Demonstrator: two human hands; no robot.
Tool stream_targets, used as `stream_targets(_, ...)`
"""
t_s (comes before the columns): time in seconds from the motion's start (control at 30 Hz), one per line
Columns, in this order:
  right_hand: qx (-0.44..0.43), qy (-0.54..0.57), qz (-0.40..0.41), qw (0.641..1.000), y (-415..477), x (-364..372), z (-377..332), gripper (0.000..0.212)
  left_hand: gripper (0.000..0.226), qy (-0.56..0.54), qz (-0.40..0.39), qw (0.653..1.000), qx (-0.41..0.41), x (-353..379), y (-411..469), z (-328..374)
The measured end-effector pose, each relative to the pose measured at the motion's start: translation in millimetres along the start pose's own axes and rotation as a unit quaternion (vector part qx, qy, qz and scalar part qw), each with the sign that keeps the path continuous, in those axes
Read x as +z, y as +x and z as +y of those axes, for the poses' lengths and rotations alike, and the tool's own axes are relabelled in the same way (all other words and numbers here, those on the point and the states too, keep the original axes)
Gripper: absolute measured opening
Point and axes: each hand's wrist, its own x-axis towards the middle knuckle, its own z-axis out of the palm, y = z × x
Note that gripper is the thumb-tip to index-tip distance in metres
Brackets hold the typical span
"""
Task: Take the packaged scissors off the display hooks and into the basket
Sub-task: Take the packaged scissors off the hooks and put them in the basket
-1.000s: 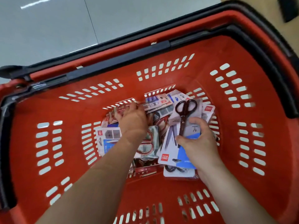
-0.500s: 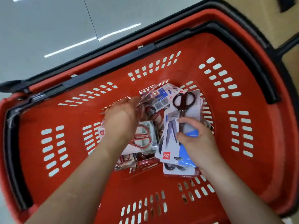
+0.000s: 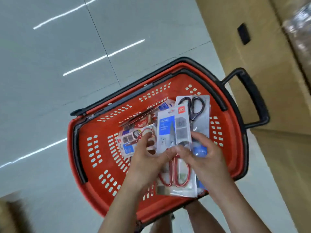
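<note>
item: bundle of packaged scissors, held over the basket. nearest us, below the heels of both hands, a pack of red-handled scissors (image 3: 178, 179) hangs with its loops toward us. our left hand (image 3: 146, 158) curls round the bundle's left edge, thumb laid across the front. our right hand (image 3: 208, 157) clamps the right side, thumb on the front; its fingers are hidden behind the packs. the two thumbs almost meet at the middle. beyond the fingertips a grey-and-blue pack (image 3: 170, 130) fans outward, and past it sits a pack of black-handled scissors (image 3: 196, 106), loops away from us. all three run lengthwise from our hands toward the far rim. under the hands and to the left lie loose packs (image 3: 127, 143) already on the floor of the red basket (image 3: 101, 165). we judge the basket to be straight down from the bundle, both hands equally near, so lowering and letting go should do. far right: a cardboard box (image 3: 260, 47).
</note>
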Motion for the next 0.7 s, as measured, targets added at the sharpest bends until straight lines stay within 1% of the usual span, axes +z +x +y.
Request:
stream_targets(0.07,-0.016,-0.032,0.007,0.999,-20,-6,-24,0.043,0.048,-0.024,-0.005,1.0,-0.005,2,-29,26)
stream_targets(0.13,-0.047,-0.048,0.0,0.998,-43,-14,-53,0.05,0.043,-0.025,0.011,1.0,0.011,6,-60,51)
stream_targets(0.17,-0.063,-0.036,-0.006,0.997,-56,-19,-69,0.056,0.038,-0.036,0.017,0.999,0.019,9,-76,64)
stream_targets(0.23,-0.095,-0.007,-0.003,0.995,-83,-29,-103,0.076,0.035,-0.032,0.024,0.998,0.043,12,-107,90)
stream_targets(0.3,-0.105,0.028,-0.003,0.994,-107,-39,-134,0.085,0.044,-0.013,0.021,0.998,0.065,14,-139,117)
stream_targets(0.37,-0.089,0.083,-0.019,0.992,-132,-50,-158,0.086,0.049,0.015,0.011,0.995,0.094,15,-168,140)
stream_targets(0.43,-0.091,0.105,-0.029,0.99,-156,-58,-183,0.082,0.046,0.087,0.01,0.986,0.141,18,-192,158)
stream_targets(0.5,-0.102,0.11,-0.017,0.989,-181,-62,-206,0.078,0.048,0.19,0.001,0.962,0.198,20,-212,173)
stream_targets(0.53,-0.109,0.114,-0.002,0.988,-193,-65,-217,0.076,0.047,0.216,-0.007,0.951,0.22,21,-222,179)
stream_targets(0.63,-0.129,0.141,0.067,0.979,-237,-74,-237,0.064,0.041,0.2,-0.059,0.953,0.22,22,-257,206)
stream_targets(0.7,-0.145,0.166,0.108,0.969,-268,-80,-245,0.056,0.032,0.185,-0.113,0.95,0.226,21,-275,221)
